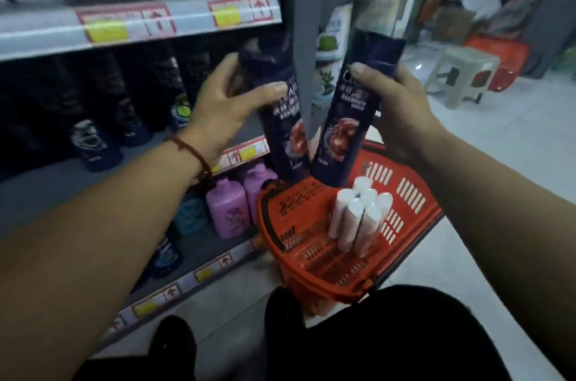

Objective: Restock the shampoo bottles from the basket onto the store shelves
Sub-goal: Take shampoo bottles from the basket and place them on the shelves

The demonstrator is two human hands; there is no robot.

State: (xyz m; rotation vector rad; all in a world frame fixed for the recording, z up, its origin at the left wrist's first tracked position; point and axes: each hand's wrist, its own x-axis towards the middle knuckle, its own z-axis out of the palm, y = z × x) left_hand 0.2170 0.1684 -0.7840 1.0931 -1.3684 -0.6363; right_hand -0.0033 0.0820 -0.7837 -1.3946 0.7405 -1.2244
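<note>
Above the red basket (374, 159), my left hand (224, 106), fingers grasping one dark shampoo bottle (283, 131), my right hand (396, 106), fingers grasping a second bottle (343, 131), white tubes (358, 218) upright in the basket.

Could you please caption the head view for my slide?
Left hand grips one purple bottle, right hand a second bottle, over the red basket.

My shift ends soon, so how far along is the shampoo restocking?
Partly done, it seems: dark bottles already line the middle shelf. In hand: the left hand grips one purple bottle, the right hand a second purple bottle, both above the red basket. Left: a cluster of pale white-capped bottles standing in the basket, not yet shelved.
</note>
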